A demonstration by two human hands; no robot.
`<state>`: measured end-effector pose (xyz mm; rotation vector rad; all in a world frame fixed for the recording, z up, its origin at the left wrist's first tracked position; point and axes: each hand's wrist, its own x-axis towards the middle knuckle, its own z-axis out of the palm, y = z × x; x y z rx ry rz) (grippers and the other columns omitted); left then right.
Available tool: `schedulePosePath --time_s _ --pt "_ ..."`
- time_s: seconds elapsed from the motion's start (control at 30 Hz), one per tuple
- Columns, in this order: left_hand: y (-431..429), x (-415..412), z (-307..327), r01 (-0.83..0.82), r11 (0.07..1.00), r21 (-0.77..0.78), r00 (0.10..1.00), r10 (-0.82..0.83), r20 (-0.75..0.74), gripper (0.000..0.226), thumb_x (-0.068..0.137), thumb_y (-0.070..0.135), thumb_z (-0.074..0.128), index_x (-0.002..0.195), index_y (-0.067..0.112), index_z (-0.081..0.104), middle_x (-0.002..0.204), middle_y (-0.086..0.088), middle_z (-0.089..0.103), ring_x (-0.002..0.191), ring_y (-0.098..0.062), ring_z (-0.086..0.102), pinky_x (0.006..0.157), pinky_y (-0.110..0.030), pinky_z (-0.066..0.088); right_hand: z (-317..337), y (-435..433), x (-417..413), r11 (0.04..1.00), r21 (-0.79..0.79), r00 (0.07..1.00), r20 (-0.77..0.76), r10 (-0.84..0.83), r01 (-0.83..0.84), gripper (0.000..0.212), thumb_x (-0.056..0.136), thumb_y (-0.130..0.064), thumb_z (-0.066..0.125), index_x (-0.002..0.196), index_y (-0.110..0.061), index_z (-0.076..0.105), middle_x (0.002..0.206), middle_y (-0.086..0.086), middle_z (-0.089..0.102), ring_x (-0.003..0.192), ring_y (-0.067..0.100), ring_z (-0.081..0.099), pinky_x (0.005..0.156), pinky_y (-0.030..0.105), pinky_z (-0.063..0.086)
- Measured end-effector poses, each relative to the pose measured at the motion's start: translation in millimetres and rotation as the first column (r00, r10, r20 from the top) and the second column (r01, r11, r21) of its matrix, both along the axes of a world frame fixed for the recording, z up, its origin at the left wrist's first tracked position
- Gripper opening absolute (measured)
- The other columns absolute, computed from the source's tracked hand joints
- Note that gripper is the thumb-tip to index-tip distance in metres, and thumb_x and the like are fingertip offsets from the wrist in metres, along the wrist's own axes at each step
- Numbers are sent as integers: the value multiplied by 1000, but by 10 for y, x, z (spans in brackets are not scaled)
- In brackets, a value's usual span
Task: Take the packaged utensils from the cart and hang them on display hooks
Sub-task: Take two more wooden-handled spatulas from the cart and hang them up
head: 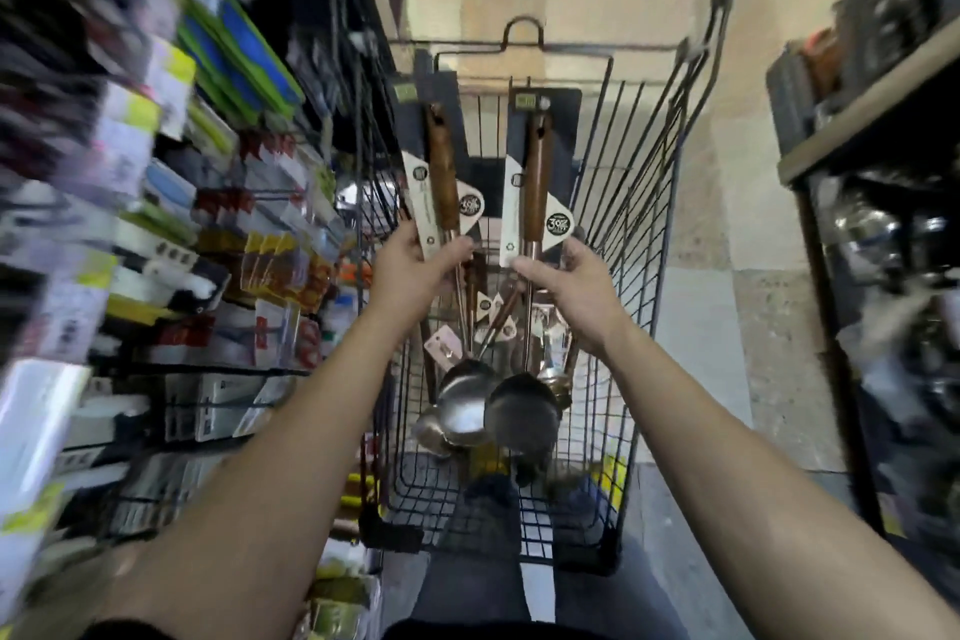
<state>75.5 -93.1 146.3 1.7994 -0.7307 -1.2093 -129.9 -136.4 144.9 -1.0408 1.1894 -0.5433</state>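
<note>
Wood-handled ladle (444,187), carded, is pinched by the left hand (415,260). A second ladle (535,182) is gripped by the right hand (576,286), both above the wire cart (675,172). Pick-up looks done; next, turn to the blurred display rack (249,224) at left and find free hooks.

- The cart (649,172) stands midway — display rack (249,224) along its left side, shelf (862,109) beyond its right side.
- Over it, the left ladle (444,182) in the left hand (410,270) is beside the right ladle (535,182) in the right hand (576,286).
- More utensils (491,312) lie inside, below.
</note>
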Motion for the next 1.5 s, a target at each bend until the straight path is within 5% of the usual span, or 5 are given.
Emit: schedulePosePath --time_s 0.17,0.53,0.83,1.2,1.5 --pt "142 38 255 -39 999 3 999 39 -25 135 40 79 89 153 21 41 147 -9 58 126 -28 64 89 -50 63 312 -11 -52 998 -62 999 -42 -16 14 85 69 -57 89 127 -4 57 124 5 70 113 23 68 104 49 53" --pt "866 -554 1253 -326 929 -173 945 322 -51 21 89 17 80 106 22 69 103 -4 80 98 -23 77 86 -50 63 1228 128 -347 954 -205 965 98 245 -221 30 86 -23 81 112 -12 71 102 2 80 93 20 77 76 29 62" --pt "2200 -1004 1830 -596 730 -335 775 632 0 23 91 15 78 113 12 69 96 -10 77 64 -10 69 52 -21 56 1875 850 -296 831 -364 837 197 510 -421 11 88 -16 80 98 -19 74 95 -6 80 79 10 73 68 27 58" --pt "4016 -1290 2671 -750 435 -499 554 825 -114 25 92 18 77 114 11 67 90 0 77 75 -16 73 78 -38 65 2643 2369 173 602 -477 558 250 792 -640 51 81 -36 85 122 -11 70 120 4 75 104 20 71 78 29 57" --pt "6106 -2040 3265 -784 191 -591 298 950 -89 25 89 22 80 111 14 70 96 -4 76 83 -20 68 77 -39 61 3062 4330 -134 418 -527 305 290 907 -740 16 84 -20 83 98 -19 76 91 -9 80 79 2 71 70 18 50"
